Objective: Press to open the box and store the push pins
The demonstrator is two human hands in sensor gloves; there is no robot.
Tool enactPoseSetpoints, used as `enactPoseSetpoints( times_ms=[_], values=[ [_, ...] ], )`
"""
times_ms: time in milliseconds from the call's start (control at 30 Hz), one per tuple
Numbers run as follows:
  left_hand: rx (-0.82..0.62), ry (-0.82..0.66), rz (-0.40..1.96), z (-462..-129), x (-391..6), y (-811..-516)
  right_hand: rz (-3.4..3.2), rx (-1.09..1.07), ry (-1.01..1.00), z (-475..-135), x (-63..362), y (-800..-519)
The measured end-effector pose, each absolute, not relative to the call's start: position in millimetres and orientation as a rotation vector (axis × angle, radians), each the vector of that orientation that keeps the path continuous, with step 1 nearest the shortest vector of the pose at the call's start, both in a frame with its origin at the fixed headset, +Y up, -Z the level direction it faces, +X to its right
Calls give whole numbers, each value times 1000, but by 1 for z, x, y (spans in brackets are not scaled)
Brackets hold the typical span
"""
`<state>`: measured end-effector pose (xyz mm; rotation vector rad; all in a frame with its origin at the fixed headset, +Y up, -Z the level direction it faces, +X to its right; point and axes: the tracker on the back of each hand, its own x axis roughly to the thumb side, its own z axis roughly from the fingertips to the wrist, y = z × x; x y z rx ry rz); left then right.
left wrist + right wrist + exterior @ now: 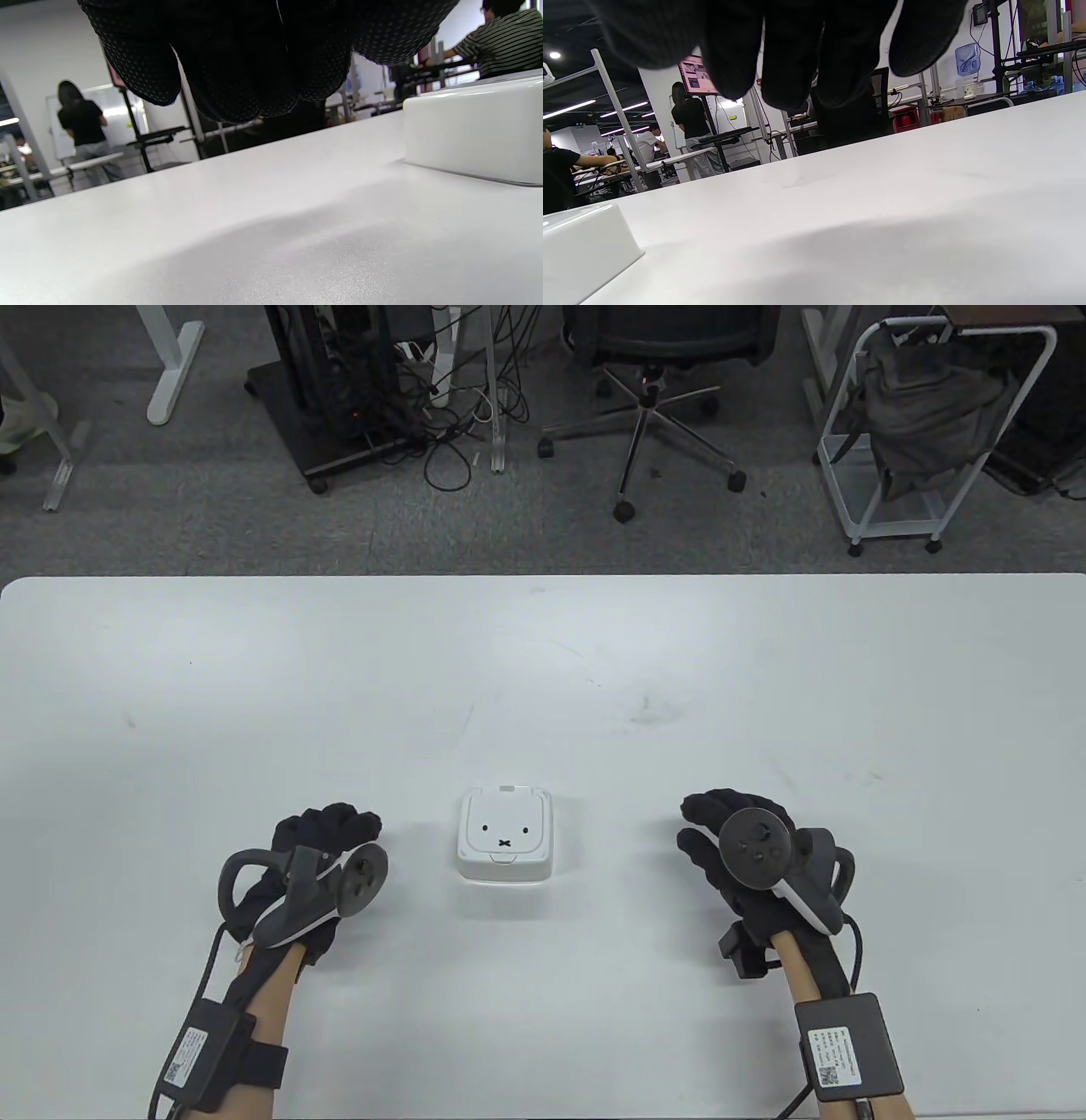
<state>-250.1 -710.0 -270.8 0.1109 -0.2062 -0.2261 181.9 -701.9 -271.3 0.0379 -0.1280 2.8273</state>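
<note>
A small white square box [505, 846] with a rabbit face on its closed lid sits on the white table [543, 661], near the front middle. It also shows at the right of the left wrist view [475, 131] and at the lower left of the right wrist view [581, 250]. My left hand [327, 848] rests on the table to the box's left, holding nothing. My right hand [721, 836] rests to its right, also holding nothing. Both sets of fingers curl loosely above the table. I see no push pins in any view.
Beyond the table's far edge stand an office chair [653, 398], a black equipment stand with cables [339, 390] and a white rack with a grey bag [925, 424]. People at other desks show in the wrist views.
</note>
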Motion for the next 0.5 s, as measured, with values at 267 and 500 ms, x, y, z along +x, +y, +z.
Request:
enactPoseSetpoints(
  times_ms=[267,500],
  values=[
    [107,-194,-228,-271,-252,-709,2838,39,-138,-271,181,-702],
    [107,-192,-227,-271,-252,-709,2849,60,-150,-270,178,-703]
  ],
)
